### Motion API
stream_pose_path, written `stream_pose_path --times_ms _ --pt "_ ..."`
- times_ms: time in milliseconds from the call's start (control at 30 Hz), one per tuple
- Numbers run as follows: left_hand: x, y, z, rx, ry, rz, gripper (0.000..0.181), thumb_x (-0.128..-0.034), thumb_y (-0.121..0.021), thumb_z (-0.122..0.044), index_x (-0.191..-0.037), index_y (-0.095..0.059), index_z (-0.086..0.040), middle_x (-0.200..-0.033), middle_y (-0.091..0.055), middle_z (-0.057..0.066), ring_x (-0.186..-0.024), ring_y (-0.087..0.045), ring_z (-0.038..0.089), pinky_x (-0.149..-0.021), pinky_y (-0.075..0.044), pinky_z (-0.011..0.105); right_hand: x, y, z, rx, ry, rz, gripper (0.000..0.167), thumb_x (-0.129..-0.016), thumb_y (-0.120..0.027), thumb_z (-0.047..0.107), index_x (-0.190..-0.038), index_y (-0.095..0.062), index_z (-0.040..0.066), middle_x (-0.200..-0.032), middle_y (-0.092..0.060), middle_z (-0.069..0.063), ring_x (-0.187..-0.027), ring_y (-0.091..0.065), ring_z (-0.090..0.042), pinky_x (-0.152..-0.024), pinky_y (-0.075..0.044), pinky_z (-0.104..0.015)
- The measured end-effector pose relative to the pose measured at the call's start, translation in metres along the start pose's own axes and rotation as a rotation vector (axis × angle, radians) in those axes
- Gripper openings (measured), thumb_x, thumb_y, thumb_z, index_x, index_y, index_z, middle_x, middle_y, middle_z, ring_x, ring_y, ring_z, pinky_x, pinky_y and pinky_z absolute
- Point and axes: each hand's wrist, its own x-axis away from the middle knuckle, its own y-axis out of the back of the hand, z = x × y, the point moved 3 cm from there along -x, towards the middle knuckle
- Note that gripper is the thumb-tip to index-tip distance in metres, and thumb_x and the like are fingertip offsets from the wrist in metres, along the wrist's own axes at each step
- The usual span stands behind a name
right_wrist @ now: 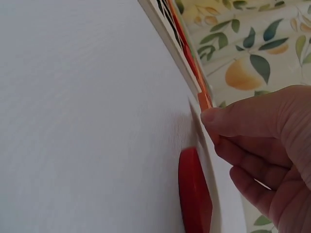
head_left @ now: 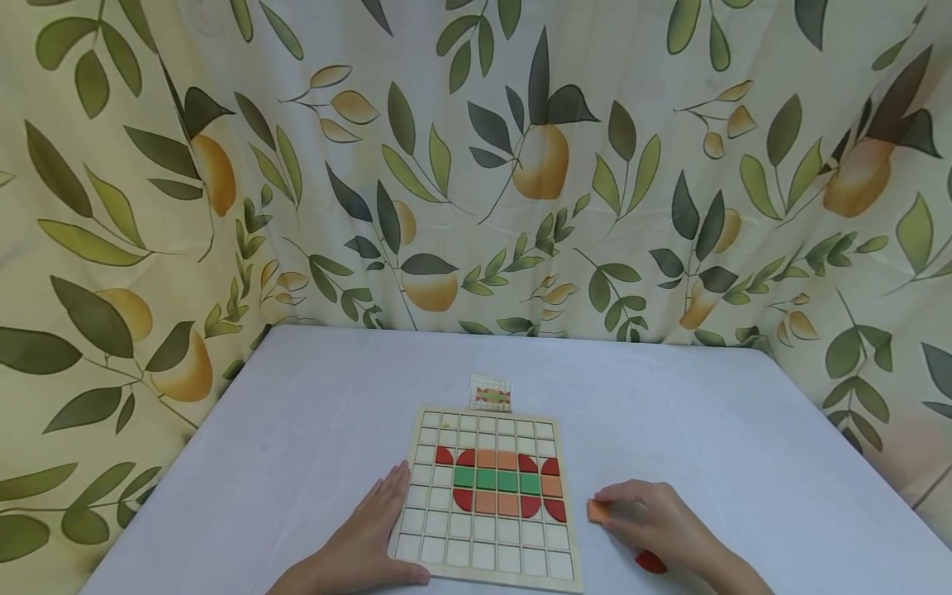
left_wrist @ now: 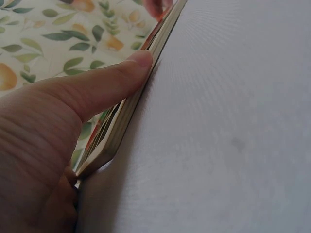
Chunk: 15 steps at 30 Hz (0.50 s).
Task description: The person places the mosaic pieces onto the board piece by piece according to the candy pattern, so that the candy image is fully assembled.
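Note:
A wooden grid board (head_left: 439, 545) lies on the table, with red quarter-round, orange square and green square tiles set in its middle rows. My left hand (head_left: 364, 529) rests against the board's left side, fingers straight along it and thumb (left_wrist: 116, 80) on its near edge. Right of the board, my right hand (head_left: 658, 525) pinches an orange square tile (head_left: 597, 511) between thumb and fingers, held apart from the board. A loose red quarter-round tile (head_left: 650, 563) lies under that hand; the right wrist view shows this red tile (right_wrist: 194, 194) on the cloth.
Behind the board's far edge stands a small pattern card (head_left: 491, 393) with a similar coloured design. White cloth covers the table (head_left: 335, 397). A curtain (head_left: 476, 223) printed with leaves and fruit hangs behind and at both sides.

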Motion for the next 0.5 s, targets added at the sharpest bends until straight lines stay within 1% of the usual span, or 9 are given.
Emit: stream_pose_path --times_ms 33,100,200,267,367,433,500 --pt "0.0 0.0 0.0 -0.001 -0.001 0.0 0.129 -0.057 -0.065 -0.074 -0.147 -0.008 -0.002 -0.153 -0.006 0.009 -0.139 -0.002 0.022 -0.11 0.0 0.03 -0.002 -0.001 0.002 -0.003 0.025 -0.012 0.025 -0.077 -0.075 0.022 -0.098 -0.071 0.009 -0.093 -0.068 0.006 -0.088 -0.061 -0.008 -0.074 -0.052 -0.029" --pt "0.0 0.0 0.001 -0.003 -0.008 -0.004 0.129 -0.0572 -0.065 -0.074 -0.147 -0.008 -0.001 -0.153 -0.006 0.009 -0.139 -0.002 0.023 -0.109 0.002 0.027 -0.005 -0.002 0.005 -0.011 0.037 -0.021 0.024 -0.077 -0.075 0.02 -0.097 -0.071 0.009 -0.093 -0.068 0.006 -0.088 -0.061 -0.009 -0.075 -0.052 -0.029" --pt "0.0 0.001 0.001 0.0 -0.025 -0.011 0.129 -0.0579 -0.065 -0.074 -0.146 -0.008 0.0 -0.153 -0.006 0.01 -0.139 -0.003 0.024 -0.104 0.009 0.014 -0.011 -0.005 0.008 -0.023 -0.012 0.002 0.025 -0.077 -0.075 0.024 -0.099 -0.071 0.012 -0.094 -0.067 0.009 -0.09 -0.061 -0.008 -0.077 -0.052 -0.03" --pt "0.0 0.001 0.0 -0.002 -0.036 -0.016 0.128 -0.0584 -0.065 -0.074 -0.146 -0.008 0.001 -0.153 -0.006 0.011 -0.139 -0.003 0.025 -0.1 0.011 0.008 -0.015 -0.006 0.011 -0.023 -0.044 0.022 0.026 -0.078 -0.074 0.026 -0.1 -0.071 0.013 -0.095 -0.067 0.012 -0.091 -0.06 -0.008 -0.079 -0.051 -0.032" --pt "0.0 0.001 0.0 0.0 -0.035 -0.017 0.128 -0.0584 -0.065 -0.074 -0.146 -0.008 0.0 -0.153 -0.006 0.011 -0.139 -0.003 0.025 -0.1 0.011 0.009 -0.021 -0.009 0.015 -0.011 -0.046 0.033 0.027 -0.078 -0.073 0.029 -0.101 -0.071 0.014 -0.094 -0.067 0.013 -0.091 -0.06 -0.008 -0.08 -0.051 -0.035" --pt "0.0 0.001 0.0 0.004 -0.026 -0.013 0.128 -0.058 -0.065 -0.074 -0.146 -0.008 0.0 -0.153 -0.006 0.01 -0.139 -0.003 0.024 -0.101 0.01 0.011 -0.025 -0.01 0.018 -0.005 -0.027 0.031 0.027 -0.079 -0.073 0.03 -0.1 -0.071 0.013 -0.094 -0.067 0.013 -0.091 -0.06 -0.009 -0.079 -0.051 -0.036" --pt "0.0 0.001 0.0 0.008 -0.015 -0.007 0.129 -0.0576 -0.066 -0.074 -0.147 -0.008 -0.001 -0.153 -0.005 0.01 -0.139 -0.002 0.024 -0.101 0.01 0.011 -0.028 -0.011 0.019 -0.007 0.009 0.02 0.026 -0.078 -0.074 0.027 -0.099 -0.071 0.013 -0.093 -0.067 0.012 -0.09 -0.061 -0.009 -0.079 -0.052 -0.035"
